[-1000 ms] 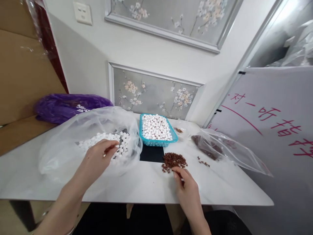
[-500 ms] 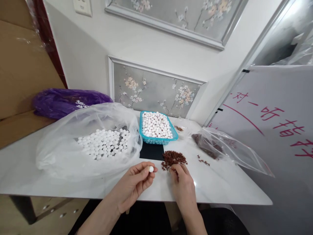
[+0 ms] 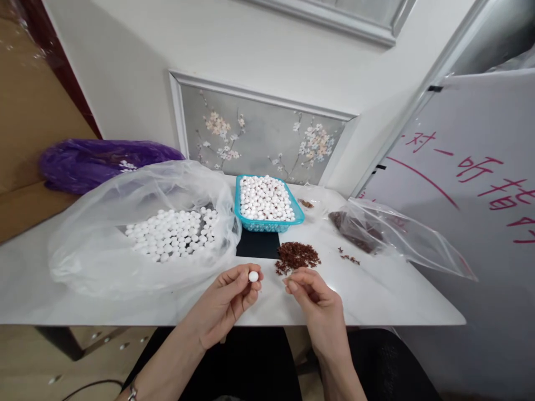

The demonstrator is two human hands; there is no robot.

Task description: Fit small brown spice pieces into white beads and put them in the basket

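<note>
Between thumb and fingertips, my left hand [image 3: 232, 295] pinches a small white ball [image 3: 253, 276] above the table's front part. My right hand [image 3: 317, 295] is closed in a pinch just in front of a pile of small reddish-brown pieces [image 3: 297, 256]; whatever sits at its fingertips is too small to make out. Behind the hands stands a turquoise basket [image 3: 271, 226] heaped with white balls, some showing brown spots. On the left, a clear plastic bag [image 3: 96, 245] lies open with many loose white balls [image 3: 175, 231] in it.
A black flat piece [image 3: 257, 244] lies by the basket. To the right are a zip bag [image 3: 401, 236] of brown pieces and a few scattered bits [image 3: 349, 258]. A purple bag [image 3: 92, 167] sits at the back left. A whiteboard [image 3: 451, 223] borders the right side of the white table [image 3: 401, 301].
My right hand has lifted away from the brown pile, its fingertips now pinched and turned toward the ball. My left hand still holds the ball. The view has tilted down.
</note>
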